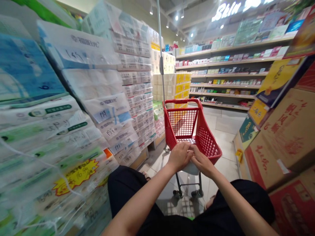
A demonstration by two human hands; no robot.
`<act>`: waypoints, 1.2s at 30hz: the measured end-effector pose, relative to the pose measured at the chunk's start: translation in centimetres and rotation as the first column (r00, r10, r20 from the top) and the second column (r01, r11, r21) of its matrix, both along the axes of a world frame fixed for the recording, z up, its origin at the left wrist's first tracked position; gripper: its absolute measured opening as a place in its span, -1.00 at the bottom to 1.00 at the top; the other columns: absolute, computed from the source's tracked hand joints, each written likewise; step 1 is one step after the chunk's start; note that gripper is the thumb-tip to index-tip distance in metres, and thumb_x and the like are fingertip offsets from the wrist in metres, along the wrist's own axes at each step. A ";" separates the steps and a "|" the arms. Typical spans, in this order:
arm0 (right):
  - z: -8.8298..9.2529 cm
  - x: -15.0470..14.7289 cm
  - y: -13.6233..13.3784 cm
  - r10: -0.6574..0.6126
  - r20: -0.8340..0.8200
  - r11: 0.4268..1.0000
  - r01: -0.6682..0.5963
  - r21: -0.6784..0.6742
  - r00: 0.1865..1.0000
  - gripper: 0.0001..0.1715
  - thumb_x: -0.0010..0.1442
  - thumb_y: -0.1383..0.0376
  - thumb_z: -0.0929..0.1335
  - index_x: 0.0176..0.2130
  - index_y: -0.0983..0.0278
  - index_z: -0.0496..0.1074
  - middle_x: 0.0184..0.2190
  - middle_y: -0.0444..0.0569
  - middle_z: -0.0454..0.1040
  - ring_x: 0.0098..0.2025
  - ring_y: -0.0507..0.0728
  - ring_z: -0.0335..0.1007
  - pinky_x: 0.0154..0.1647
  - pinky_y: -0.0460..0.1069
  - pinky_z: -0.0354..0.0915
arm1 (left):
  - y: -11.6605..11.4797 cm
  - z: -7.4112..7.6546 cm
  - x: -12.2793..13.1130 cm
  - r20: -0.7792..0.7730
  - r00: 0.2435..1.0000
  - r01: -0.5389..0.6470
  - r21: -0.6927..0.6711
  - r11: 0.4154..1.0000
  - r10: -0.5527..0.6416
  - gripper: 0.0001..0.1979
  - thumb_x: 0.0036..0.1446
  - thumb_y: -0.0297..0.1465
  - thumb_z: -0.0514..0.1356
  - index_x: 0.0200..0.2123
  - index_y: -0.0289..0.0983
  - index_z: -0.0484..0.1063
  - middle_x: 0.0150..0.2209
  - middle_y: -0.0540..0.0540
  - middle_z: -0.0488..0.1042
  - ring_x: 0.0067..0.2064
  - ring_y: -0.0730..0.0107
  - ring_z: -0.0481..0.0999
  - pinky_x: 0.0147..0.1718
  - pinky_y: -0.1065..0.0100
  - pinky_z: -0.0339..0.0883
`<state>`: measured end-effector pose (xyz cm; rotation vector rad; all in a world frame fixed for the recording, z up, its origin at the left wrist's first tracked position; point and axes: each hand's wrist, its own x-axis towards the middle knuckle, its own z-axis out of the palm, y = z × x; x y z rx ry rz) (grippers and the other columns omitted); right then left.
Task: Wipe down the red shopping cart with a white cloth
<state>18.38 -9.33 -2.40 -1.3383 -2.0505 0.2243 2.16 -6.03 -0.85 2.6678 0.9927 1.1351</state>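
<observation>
My left hand and my right hand meet in front of me, their fingertips together. The fingers of both are bent and closed. A pale greyish thing shows just below them; its kind and whether the fingers grip it cannot be made out. Right behind the hands stands a red plastic shopping cart with grid walls. My hands overlap its near edge in the view, and I cannot tell whether they touch it. No goods show in the visible part of its basket.
Stacked tissue packs with handwritten prices rise on the left. Cardboard cartons are piled on the right. Shelves of small boxes and bottles line the back. A metal pole rises beside the cart. My bent knees frame the tiled floor.
</observation>
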 end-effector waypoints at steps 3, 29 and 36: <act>0.4 1.2 0.2 -0.110 -0.193 0.988 0.129 0.090 0.975 -0.66 0.28 0.27 0.08 -0.07 0.20 0.32 -0.17 -0.02 0.47 -0.16 0.12 0.39 -0.18 0.00 0.24 | -1.5 -0.8 1.6 -0.027 0.999 -0.041 0.098 0.994 0.044 -0.62 0.31 -0.30 -0.03 0.15 -0.27 0.13 0.13 -0.21 0.28 0.16 0.20 0.28 0.08 0.18 0.24; -3.4 5.0 0.4 -0.203 0.330 0.923 0.068 0.379 0.922 -0.66 0.33 0.24 0.17 -0.30 0.26 0.46 -0.30 -0.05 0.55 -0.28 0.08 0.39 -0.20 0.00 0.11 | 8.1 -1.0 -4.2 -0.474 0.832 0.385 0.120 0.915 -0.288 -0.65 0.35 -0.23 -0.11 -0.06 -0.24 0.38 -0.04 -0.13 0.45 0.05 0.27 0.35 0.17 0.20 0.10; -3.3 4.9 -0.1 -0.208 0.348 0.948 0.101 0.301 0.914 -0.64 0.31 0.22 0.15 -0.30 0.24 0.46 -0.33 -0.04 0.54 -0.27 0.10 0.37 -0.21 0.00 0.10 | 13.2 -0.2 -3.4 -0.467 0.878 0.168 0.105 0.980 -0.101 -0.66 0.35 -0.32 -0.16 -0.09 -0.23 0.38 0.03 -0.04 0.41 0.13 0.39 0.31 0.32 0.17 -0.16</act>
